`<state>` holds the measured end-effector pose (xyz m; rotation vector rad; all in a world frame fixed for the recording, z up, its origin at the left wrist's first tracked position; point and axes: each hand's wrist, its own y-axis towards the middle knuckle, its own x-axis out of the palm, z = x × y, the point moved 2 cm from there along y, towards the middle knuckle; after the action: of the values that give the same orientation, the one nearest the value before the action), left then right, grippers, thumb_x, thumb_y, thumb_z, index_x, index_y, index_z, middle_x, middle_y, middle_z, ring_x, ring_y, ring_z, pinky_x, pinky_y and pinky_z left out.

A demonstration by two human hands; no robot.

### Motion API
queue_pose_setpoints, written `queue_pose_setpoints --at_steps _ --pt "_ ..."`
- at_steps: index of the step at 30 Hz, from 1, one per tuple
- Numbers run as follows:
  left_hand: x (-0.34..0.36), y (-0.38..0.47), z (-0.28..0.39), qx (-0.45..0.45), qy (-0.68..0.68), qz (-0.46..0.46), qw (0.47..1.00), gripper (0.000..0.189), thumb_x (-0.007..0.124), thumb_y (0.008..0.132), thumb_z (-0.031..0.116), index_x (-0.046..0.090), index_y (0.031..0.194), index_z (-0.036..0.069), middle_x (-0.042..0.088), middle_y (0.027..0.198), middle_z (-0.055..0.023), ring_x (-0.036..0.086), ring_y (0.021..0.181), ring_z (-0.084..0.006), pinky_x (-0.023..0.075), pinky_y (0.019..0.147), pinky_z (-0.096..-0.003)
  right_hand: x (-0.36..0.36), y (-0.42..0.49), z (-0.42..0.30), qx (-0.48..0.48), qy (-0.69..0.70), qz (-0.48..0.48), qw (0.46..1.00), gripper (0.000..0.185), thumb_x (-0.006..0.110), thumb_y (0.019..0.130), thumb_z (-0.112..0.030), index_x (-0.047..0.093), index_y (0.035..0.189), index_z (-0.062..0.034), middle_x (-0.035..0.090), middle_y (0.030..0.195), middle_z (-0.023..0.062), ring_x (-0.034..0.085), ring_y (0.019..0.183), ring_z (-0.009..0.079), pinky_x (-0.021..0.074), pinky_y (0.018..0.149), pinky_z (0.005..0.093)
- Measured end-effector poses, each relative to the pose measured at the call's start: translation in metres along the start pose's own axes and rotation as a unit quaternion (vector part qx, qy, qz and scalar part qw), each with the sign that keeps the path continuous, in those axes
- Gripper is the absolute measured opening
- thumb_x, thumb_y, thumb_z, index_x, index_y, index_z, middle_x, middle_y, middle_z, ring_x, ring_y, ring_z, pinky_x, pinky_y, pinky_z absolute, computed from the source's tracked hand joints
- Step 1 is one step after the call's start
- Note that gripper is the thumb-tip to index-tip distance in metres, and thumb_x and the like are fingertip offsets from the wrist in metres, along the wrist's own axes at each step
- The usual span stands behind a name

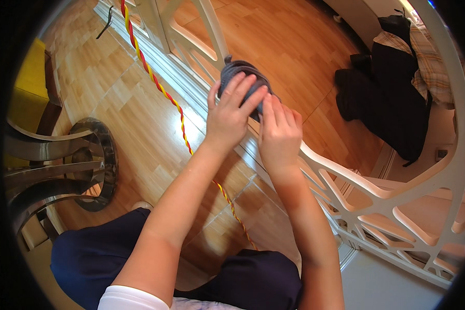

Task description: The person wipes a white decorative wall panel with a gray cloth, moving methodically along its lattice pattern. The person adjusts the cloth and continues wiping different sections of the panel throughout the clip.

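A bunched dark grey cloth (245, 66) lies against the white openwork partition (343, 195), covering part of one of its struts. My left hand (229, 112) grips the cloth from above with its fingers spread across the folds. Close beside it, my right hand (281, 133) has its fingers bent together at the cloth's lower right edge. The thumbs and the underside of the cloth are mostly hidden.
A red and yellow twisted cord (166, 95) hangs left of my forearms. Dark round-based metal furniture (114, 162) and a yellow upholstered seat (31, 83) stand left. Behind the partition, black clothing (395, 100) hangs by a plaid cloth (430, 58). A white floor track (162, 73) crosses the wood-look floor (147, 128).
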<state>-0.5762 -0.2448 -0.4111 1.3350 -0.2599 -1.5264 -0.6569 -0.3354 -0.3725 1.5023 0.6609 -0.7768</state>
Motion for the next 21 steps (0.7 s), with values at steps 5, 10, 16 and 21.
queue_pose_setpoints --at_steps 5,10,16,21 --pt "0.008 -0.009 0.017 -0.022 -0.014 -0.026 0.999 0.037 0.057 0.087 0.017 0.063 0.124 0.019 0.055 0.133 -0.0032 0.047 0.131 -0.0237 0.0224 0.111 -0.0475 -0.012 -0.007 0.005 -0.001 -0.045 -0.039 0.998 0.039 0.058 0.079 -0.008 0.062 0.115 0.0062 0.066 0.108 0.0173 0.064 0.094 0.0271 0.0479 0.086 0.0419" --pt "0.016 -0.039 0.074 0.014 -0.107 -0.074 0.991 0.037 0.055 0.088 0.018 0.063 0.125 0.021 0.055 0.133 -0.0010 0.046 0.132 -0.0223 0.0181 0.115 -0.0499 -0.054 -0.050 0.007 -0.004 -0.192 -0.090 0.977 0.036 0.057 0.080 -0.005 0.064 0.112 0.0092 0.067 0.107 0.0217 0.065 0.098 0.0304 0.0481 0.089 0.0450" --pt "0.013 -0.023 0.022 0.042 -0.032 -0.077 0.996 0.041 0.056 0.089 0.022 0.059 0.130 0.023 0.053 0.138 0.0007 0.045 0.134 -0.0198 0.0162 0.115 -0.0522 -0.026 -0.025 0.000 -0.021 -0.167 -0.065 0.984 0.036 0.057 0.081 -0.006 0.064 0.112 0.0105 0.066 0.106 0.0233 0.065 0.099 0.0312 0.0483 0.087 0.0455" --pt "0.007 0.006 -0.021 0.001 -0.004 0.027 1.000 0.039 0.057 0.089 0.022 0.059 0.127 0.016 0.054 0.136 -0.0018 0.048 0.131 -0.0221 0.0205 0.112 -0.0537 0.019 0.028 -0.027 -0.014 -0.135 -0.020 0.990 0.035 0.058 0.080 -0.008 0.063 0.111 0.0069 0.067 0.107 0.0176 0.065 0.094 0.0264 0.0460 0.087 0.0408"
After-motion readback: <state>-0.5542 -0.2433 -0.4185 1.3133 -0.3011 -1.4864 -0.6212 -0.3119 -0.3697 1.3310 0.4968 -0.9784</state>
